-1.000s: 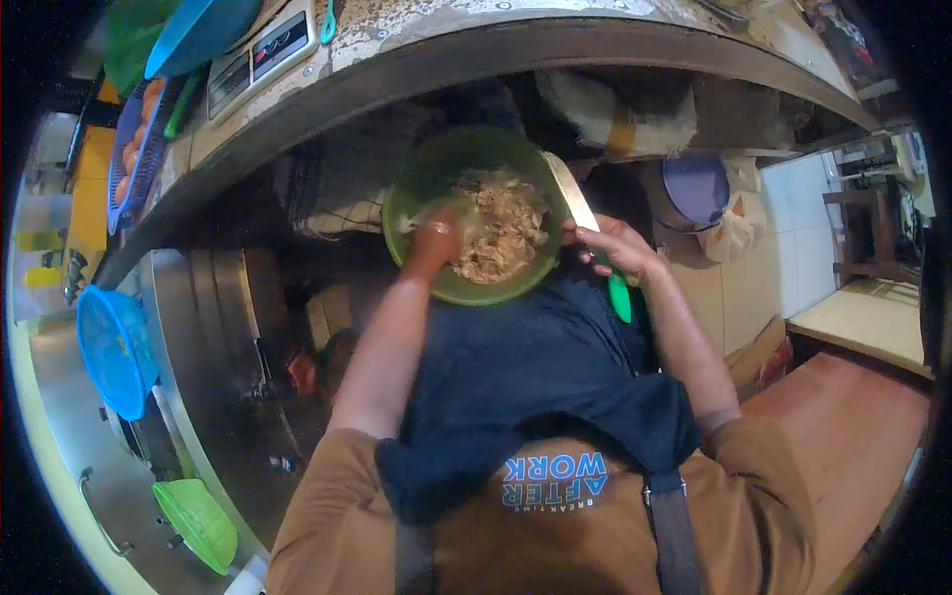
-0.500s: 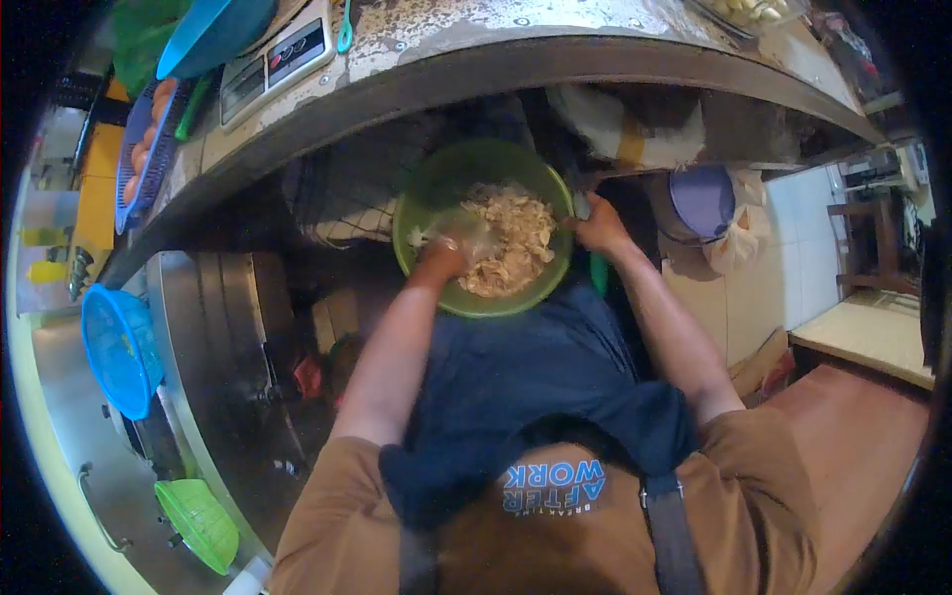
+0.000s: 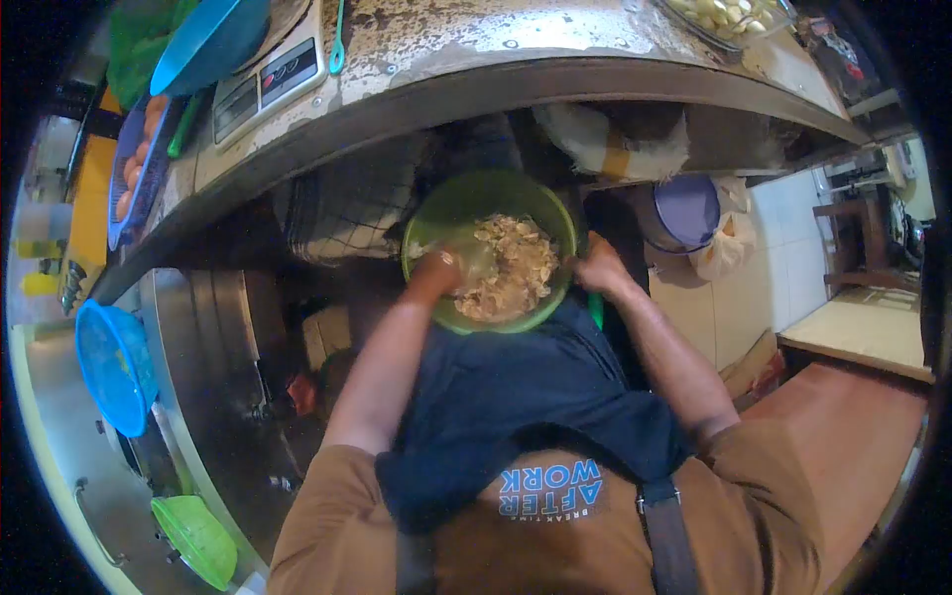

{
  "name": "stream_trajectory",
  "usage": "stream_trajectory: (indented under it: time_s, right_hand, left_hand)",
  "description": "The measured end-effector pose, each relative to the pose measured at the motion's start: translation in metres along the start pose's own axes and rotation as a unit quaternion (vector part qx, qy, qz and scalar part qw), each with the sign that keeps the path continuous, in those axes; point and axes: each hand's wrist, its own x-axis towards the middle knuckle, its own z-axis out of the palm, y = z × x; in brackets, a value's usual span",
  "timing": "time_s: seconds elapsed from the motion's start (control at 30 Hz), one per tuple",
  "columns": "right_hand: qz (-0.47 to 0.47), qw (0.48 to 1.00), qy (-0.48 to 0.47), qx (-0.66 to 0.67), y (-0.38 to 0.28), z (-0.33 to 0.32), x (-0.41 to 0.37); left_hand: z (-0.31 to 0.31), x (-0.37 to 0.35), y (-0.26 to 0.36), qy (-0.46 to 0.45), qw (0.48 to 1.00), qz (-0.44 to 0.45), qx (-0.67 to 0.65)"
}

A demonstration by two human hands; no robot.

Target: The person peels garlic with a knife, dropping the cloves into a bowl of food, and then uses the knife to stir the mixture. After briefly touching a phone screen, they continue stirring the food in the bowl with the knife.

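Observation:
I hold a green bowl [image 3: 466,198] of chopped pale food [image 3: 516,270] in front of my apron, below the counter edge. My left hand [image 3: 436,274] grips the bowl's left rim, with the thumb inside by the food. My right hand [image 3: 598,268] presses against the right rim and is closed on a knife. Only the knife's green handle [image 3: 595,309] shows under the hand; the blade is hidden.
A worn counter [image 3: 555,74] runs across the top with a digital scale [image 3: 268,74], a blue bowl [image 3: 203,35] and a dish of pale pieces [image 3: 724,15]. A purple-lidded bucket [image 3: 689,213] stands at the right. A blue colander [image 3: 114,367] and a green colander [image 3: 193,540] are on the left.
A second ago the knife blade stood up along the bowl's right rim. My right hand has since closed in on the rim and the blade has gone out of sight.

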Motion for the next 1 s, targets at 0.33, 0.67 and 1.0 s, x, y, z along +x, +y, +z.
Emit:
stream_trajectory:
  time_s: [0.33,0.67,1.0]
  right_hand:
    - [-0.006,0.996,0.075,0.052,-0.004,0.002,-0.006]
    - [-0.053,0.977,0.076,0.19,0.028,0.001,0.003]
    - [-0.107,0.976,0.07,0.179,0.034,0.004,0.009]
  left_hand:
    - [0.033,0.027,-0.046,0.139,0.981,0.111,0.08]
    - [-0.009,-0.001,-0.009,0.049,0.985,0.126,0.105]
    - [-0.011,0.027,-0.051,-0.067,0.954,0.255,0.142]
